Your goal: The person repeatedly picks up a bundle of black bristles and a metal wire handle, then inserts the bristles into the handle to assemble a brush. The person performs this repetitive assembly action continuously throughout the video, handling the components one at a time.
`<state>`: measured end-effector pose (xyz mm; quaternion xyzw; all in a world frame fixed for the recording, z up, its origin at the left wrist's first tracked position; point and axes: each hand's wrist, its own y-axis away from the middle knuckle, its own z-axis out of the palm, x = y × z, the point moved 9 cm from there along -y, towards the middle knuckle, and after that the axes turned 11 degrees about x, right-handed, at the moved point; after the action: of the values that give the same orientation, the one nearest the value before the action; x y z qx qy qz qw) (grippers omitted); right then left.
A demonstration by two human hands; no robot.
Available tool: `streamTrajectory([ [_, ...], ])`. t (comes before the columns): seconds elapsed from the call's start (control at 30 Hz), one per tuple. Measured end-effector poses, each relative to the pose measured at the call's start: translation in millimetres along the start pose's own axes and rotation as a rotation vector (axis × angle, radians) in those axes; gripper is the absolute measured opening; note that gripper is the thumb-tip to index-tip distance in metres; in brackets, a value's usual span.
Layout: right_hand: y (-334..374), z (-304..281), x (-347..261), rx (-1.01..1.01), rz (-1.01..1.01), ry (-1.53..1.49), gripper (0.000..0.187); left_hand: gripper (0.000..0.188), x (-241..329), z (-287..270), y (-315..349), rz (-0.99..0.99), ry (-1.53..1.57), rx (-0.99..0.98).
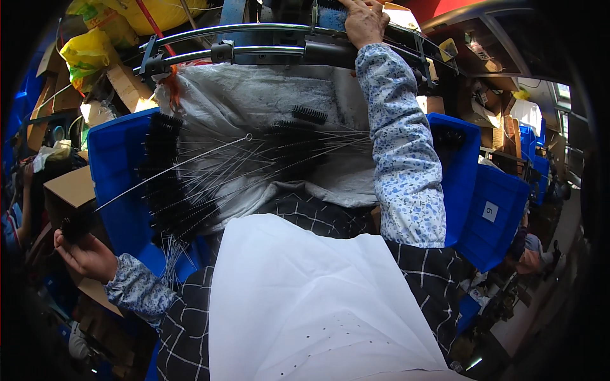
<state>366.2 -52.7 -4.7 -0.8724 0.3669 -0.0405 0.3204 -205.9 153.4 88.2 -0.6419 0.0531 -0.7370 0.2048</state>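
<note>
A black-bristled wire brush (77, 227) is pinched by the left hand (89, 255) beyond the left edge of the grey sheet (235, 89), and with the right hand (366, 24) curled by the metal rails (270, 51), grip unclear, brush handling seems in hand, steadiness called for.

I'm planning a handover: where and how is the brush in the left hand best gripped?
Probably the bare wire stem, just below its loop, coming from the person's right: the left hand has the black bristle end, while the slim stem slants up over the other brushes.
</note>
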Motion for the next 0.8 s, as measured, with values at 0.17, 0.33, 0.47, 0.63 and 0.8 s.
streamTrajectory([
  [0.17, -0.3, 21.8, 12.6, -0.008, -0.090, -0.086, 0.028, 0.023, -1.2, 25.7, 19.9, -0.073, 0.163, -0.028],
  [0.33, 21.0, -9.9, 36.6, 0.072, 0.053, 0.189, 0.040, 0.021, -15.1, 43.4, 26.6, -0.149, 0.280, -0.186],
  [0.47, 24.9, 1.5, 40.7, -0.029, 0.176, -0.018, 0.040, 0.020, -11.4, 45.6, 29.5, -0.116, 0.194, -0.095],
  [0.63, 20.5, 0.7, 18.1, -0.029, 0.176, -0.043, 0.041, 0.019, -8.5, 51.2, 31.4, -0.129, 0.205, -0.113],
  [0.8, 18.5, 6.0, 0.0, 0.017, 0.165, -0.094, 0.038, 0.022, -6.6, 35.4, 20.6, -0.043, 0.155, -0.128],
])
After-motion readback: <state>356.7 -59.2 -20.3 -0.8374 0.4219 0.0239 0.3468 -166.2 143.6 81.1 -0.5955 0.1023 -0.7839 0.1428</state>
